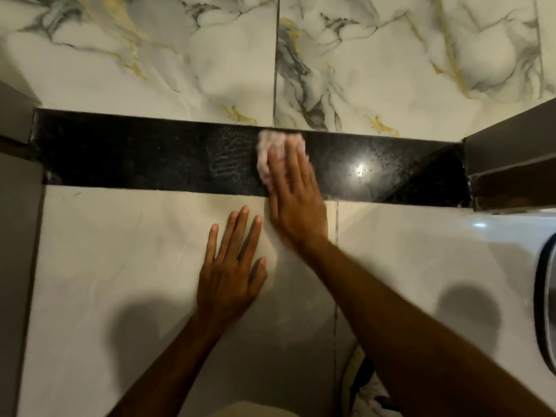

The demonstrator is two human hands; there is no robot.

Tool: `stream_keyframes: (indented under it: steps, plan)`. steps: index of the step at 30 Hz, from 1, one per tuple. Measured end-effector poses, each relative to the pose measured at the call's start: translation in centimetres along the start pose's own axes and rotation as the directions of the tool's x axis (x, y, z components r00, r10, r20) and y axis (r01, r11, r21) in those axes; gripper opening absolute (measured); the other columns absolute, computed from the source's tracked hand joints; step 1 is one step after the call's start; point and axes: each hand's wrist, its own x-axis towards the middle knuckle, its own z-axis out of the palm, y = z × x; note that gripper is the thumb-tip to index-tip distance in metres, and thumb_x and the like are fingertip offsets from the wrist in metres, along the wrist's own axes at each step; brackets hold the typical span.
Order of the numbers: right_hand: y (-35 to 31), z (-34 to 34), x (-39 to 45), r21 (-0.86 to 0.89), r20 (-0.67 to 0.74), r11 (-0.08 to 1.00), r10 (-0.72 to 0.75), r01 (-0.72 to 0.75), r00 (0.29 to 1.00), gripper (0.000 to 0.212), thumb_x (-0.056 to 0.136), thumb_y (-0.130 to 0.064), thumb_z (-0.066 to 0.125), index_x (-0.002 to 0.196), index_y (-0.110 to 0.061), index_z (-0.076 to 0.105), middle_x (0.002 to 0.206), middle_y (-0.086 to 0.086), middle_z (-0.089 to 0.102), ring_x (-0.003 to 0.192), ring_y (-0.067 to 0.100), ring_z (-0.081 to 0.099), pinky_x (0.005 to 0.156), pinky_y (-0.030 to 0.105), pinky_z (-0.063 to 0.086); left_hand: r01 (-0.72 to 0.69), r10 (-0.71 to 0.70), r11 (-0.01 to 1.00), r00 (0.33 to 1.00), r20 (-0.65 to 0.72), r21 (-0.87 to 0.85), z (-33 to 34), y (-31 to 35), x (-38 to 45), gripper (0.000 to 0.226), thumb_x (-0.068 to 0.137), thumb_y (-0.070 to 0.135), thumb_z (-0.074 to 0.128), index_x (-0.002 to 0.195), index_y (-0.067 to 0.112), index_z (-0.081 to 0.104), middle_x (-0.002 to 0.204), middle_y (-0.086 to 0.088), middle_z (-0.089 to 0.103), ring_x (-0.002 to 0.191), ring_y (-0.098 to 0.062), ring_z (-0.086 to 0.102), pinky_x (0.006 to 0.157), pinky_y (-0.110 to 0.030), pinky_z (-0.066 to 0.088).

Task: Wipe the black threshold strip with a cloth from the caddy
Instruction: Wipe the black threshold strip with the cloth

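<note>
The black threshold strip [135,155] runs left to right across the floor between pale tiles. A dusty shoe print shows on it just left of the middle. A pink cloth [270,149] lies on the strip near its centre. My right hand [293,194] presses flat on the cloth, fingers covering its right part. On the near tile, just below the strip, my left hand [231,266] rests flat with fingers spread and nothing in it. The caddy is out of view.
Marbled tiles [150,55] with grey and gold veins lie beyond the strip. Grey door frame parts stand at the left [15,115] and right [511,145] ends. A white rounded object with a dark rim [541,296] sits at the right edge.
</note>
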Motion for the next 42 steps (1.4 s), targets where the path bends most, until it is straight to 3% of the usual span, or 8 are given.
stream_keyframes:
  steps: [5, 9, 17, 20, 24, 31, 36, 42]
  plan:
    - [2.5, -1.6, -6.0, 0.008, -0.049, 0.996, 0.088, -0.088, 0.995, 0.064, 0.113, -0.031, 0.049, 0.171, -0.014, 0.028, 0.181, 0.016, 0.017, 0.168, 0.033, 0.018, 0.127, 0.055, 0.045, 0.065, -0.066, 0.996, 0.998, 0.018, 0.061, -1.6, -4.2, -2.2, 0.069, 0.110, 0.047, 0.033, 0.172, 0.015, 0.030, 0.181, -0.015, 0.022, 0.168, -0.035, 0.022, 0.136, -0.060, 0.018]
    - [1.1, -0.4, 1.6, 0.054, -0.156, 0.959, 0.283, -0.278, 0.946, 0.066, 0.115, -0.032, 0.045, 0.172, -0.010, 0.021, 0.180, 0.022, 0.016, 0.168, 0.037, 0.019, 0.133, 0.055, 0.034, 0.114, -0.112, 0.991, 0.993, -0.029, 0.073, -1.4, -5.0, -2.4, 0.069, 0.111, 0.046, 0.032, 0.172, 0.014, 0.030, 0.182, -0.016, 0.022, 0.169, -0.035, 0.020, 0.139, -0.055, 0.010]
    - [-2.3, -0.1, -1.8, -0.021, 0.107, 0.971, -0.235, 0.239, 0.966, 0.064, 0.115, -0.033, 0.042, 0.173, -0.017, 0.022, 0.182, 0.015, 0.010, 0.171, 0.030, 0.009, 0.136, 0.054, 0.030, 0.341, -0.338, 0.939, 0.939, -0.062, 0.051, -2.3, -4.6, -2.1, 0.071, 0.107, 0.044, 0.038, 0.170, 0.011, 0.035, 0.179, -0.021, 0.026, 0.166, -0.039, 0.026, 0.133, -0.066, 0.025]
    - [0.9, -1.5, -3.9, -0.113, -0.047, 0.989, -0.099, 0.094, 0.994, 0.060, 0.111, -0.023, 0.055, 0.166, -0.003, 0.038, 0.176, 0.024, 0.026, 0.166, 0.038, 0.027, 0.127, 0.056, 0.043, 0.333, -0.332, 0.943, 0.942, -0.048, 0.010, -2.4, -4.5, -2.0, 0.072, 0.106, 0.044, 0.038, 0.170, 0.012, 0.033, 0.179, -0.021, 0.025, 0.166, -0.039, 0.026, 0.132, -0.067, 0.028]
    - [-3.0, -0.2, 3.7, 0.002, -0.038, 0.966, 0.257, -0.257, 0.966, 0.068, 0.116, -0.033, 0.042, 0.173, -0.009, 0.014, 0.182, 0.020, 0.008, 0.170, 0.036, 0.012, 0.139, 0.053, 0.023, 0.300, -0.298, 0.954, 0.950, -0.095, 0.000, -1.3, -5.0, -2.3, 0.072, 0.108, 0.045, 0.037, 0.171, 0.012, 0.030, 0.180, -0.019, 0.024, 0.167, -0.037, 0.025, 0.135, -0.064, 0.022]
    - [-8.9, 2.4, 3.2, 0.006, 0.193, 0.947, -0.316, 0.321, 0.929, 0.065, 0.115, -0.040, 0.030, 0.174, -0.019, 0.015, 0.183, 0.016, 0.006, 0.171, 0.031, 0.005, 0.140, 0.050, 0.018, 0.270, -0.267, 0.961, 0.962, -0.061, 0.051, -1.3, -6.1, -2.7, 0.074, 0.108, 0.050, 0.037, 0.171, 0.013, 0.032, 0.179, -0.018, 0.028, 0.167, -0.036, 0.026, 0.135, -0.061, 0.019]
    - [-3.8, -0.5, -0.8, -0.069, 0.205, 0.973, -0.201, 0.219, 0.958, 0.064, 0.115, -0.036, 0.038, 0.173, -0.017, 0.020, 0.181, 0.019, 0.009, 0.170, 0.034, 0.010, 0.138, 0.055, 0.024, 0.314, -0.313, 0.948, 0.949, -0.043, 0.045, -2.8, -8.7, -5.2, 0.072, 0.109, 0.052, 0.033, 0.173, 0.020, 0.027, 0.182, -0.015, 0.020, 0.169, -0.036, 0.019, 0.136, -0.063, 0.019]
    - [-12.0, 3.8, 7.7, -0.037, 0.067, 0.996, -0.084, 0.087, 0.994, 0.065, 0.116, -0.037, 0.034, 0.174, -0.014, 0.013, 0.182, 0.019, 0.007, 0.171, 0.034, 0.007, 0.141, 0.048, 0.011, 0.404, -0.399, 0.915, 0.908, -0.125, 0.015, -1.6, -9.4, -5.5, 0.072, 0.109, 0.050, 0.032, 0.174, 0.020, 0.024, 0.183, -0.012, 0.018, 0.171, -0.030, 0.015, 0.139, -0.056, 0.012]
